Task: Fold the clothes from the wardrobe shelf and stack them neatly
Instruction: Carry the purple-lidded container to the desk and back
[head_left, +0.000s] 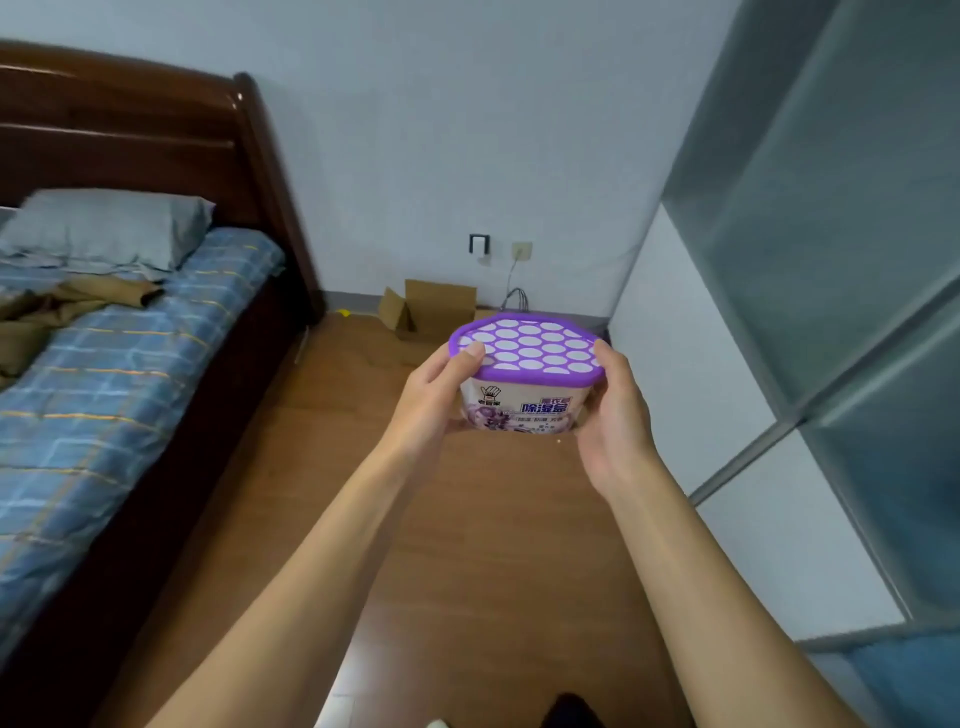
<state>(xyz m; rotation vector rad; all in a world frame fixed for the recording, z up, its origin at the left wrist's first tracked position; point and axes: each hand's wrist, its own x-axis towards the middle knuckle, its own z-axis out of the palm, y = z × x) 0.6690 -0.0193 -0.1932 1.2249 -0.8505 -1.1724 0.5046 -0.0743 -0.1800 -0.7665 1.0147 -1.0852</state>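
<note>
Head view: both bare forearms reach forward and converge on a small plastic tub (522, 410) held up in mid-air over the wooden floor (467, 545). The left hand (434, 397) grips the tub's left side, thumb laid over the near-left edge of the purple lid (530, 345), with the other fingers hidden behind and under the tub. The right hand (615, 415) clasps the right side, palm turned inward, thumb tip pressing the lid's right rim and the fingers curled out of sight round the far side. The tub sits roughly level, tipped slightly toward the camera, so its lid with rows of white oval openings and its printed cream and purple label both show.

Beyond the hands, on the floor by the far wall, stands an open cardboard box (434, 312), and above it a wall socket (521, 250) has a cable hanging down.

To the left is a bed (130, 395) with a blue checked cover and a dark wooden headboard (156, 135). A grey pillow (104, 228) lies at its far end. Just in front of the pillow, a brown garment (67, 309) lies crumpled and unfolded on the cover, well apart from both hands.

On the right, a frosted glass door panel (831, 234) in a metal frame runs from near to far.
</note>
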